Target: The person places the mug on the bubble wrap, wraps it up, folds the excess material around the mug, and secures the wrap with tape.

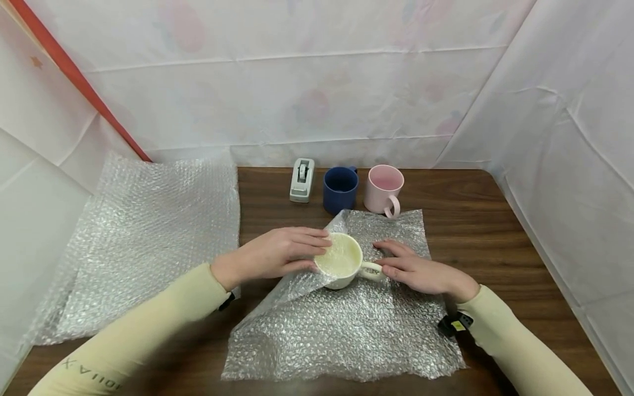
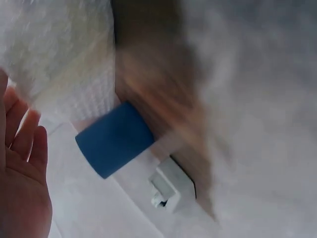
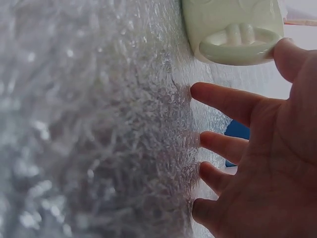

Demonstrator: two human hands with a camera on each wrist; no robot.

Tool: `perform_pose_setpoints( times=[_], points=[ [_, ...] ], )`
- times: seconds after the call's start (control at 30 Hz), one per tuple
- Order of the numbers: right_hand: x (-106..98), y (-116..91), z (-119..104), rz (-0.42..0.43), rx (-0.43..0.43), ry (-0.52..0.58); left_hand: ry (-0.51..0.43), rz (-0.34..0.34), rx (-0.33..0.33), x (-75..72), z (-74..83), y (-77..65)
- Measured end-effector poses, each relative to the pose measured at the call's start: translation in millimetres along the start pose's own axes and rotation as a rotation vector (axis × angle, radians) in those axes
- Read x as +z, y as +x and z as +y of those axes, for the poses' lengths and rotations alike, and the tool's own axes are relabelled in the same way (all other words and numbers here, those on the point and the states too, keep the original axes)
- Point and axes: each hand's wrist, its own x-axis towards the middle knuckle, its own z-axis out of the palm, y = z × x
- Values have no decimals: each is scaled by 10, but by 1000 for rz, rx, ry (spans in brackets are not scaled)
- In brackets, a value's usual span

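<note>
A pale yellow mug (image 1: 349,258) stands on a sheet of bubble wrap (image 1: 342,335), its handle pointing right. One side of the sheet is folded up over the mug's left part and opening. My left hand (image 1: 292,250) lies on that fold with straight fingers, pressing it against the mug. With fingers spread, my right hand (image 1: 421,272) rests its fingertips on the sheet beside the handle. In the right wrist view, the thumb of the right hand (image 3: 257,163) is at the handle of the yellow mug (image 3: 237,44).
Behind the sheet stand a blue mug (image 1: 340,192), a pink mug (image 1: 381,192) and a white tape dispenser (image 1: 301,180). More bubble wrap (image 1: 163,231) lies on the left of the wooden table (image 1: 495,231). White curtains (image 1: 317,82) hang at the back and sides.
</note>
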Motion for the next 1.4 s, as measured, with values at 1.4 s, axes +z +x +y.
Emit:
perform_pose_setpoints(
  times=[1.4],
  points=[
    [-272, -107, 415, 398, 156, 427, -6, -65, -75, 115, 6, 4]
  ],
)
